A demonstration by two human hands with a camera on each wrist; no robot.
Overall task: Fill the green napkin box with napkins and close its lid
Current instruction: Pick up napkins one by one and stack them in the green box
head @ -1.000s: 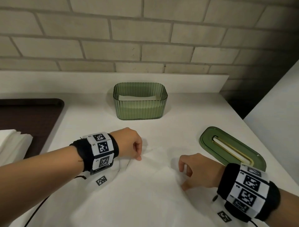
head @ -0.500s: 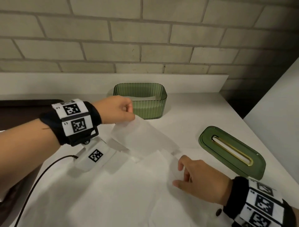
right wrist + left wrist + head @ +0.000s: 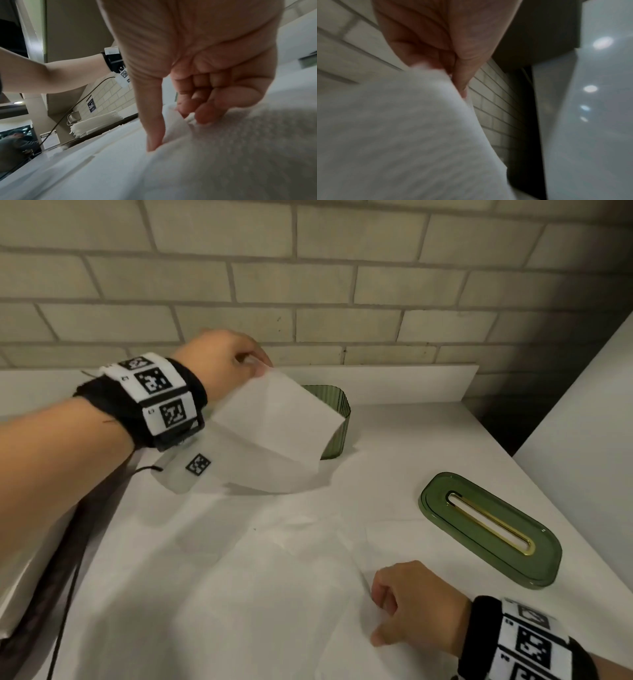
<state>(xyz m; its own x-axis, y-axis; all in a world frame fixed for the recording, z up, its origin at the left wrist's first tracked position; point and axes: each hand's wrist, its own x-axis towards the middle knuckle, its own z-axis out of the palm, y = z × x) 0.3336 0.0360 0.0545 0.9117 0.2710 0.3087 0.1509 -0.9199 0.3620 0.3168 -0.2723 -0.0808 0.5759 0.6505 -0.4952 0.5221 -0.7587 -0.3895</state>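
Observation:
The green ribbed napkin box [image 3: 337, 422] stands open at the back of the white table, mostly hidden behind a white napkin [image 3: 274, 422]. My left hand [image 3: 258, 366] pinches that napkin by its top corner and holds it in the air in front of the box. The left wrist view shows thumb and finger [image 3: 460, 81] closed on the napkin [image 3: 402, 135]. The green lid [image 3: 489, 529] with a gold-rimmed slot lies flat on the table at the right. My right hand [image 3: 380, 621] rests low on another spread napkin [image 3: 257, 594], fingers [image 3: 205, 112] curled on a fold of it.
A stack of white napkins [image 3: 96, 121] sits on a dark tray [image 3: 68, 542] at the left edge. A raised white ledge [image 3: 394, 385] and a brick wall run behind the box. A white panel [image 3: 582, 457] stands to the right. A black cable [image 3: 65, 611] hangs from my left wrist.
My left hand has lifted a napkin off the table and carried it up and back toward the box. The right hand has stayed low on the table napkin, drawn slightly nearer.

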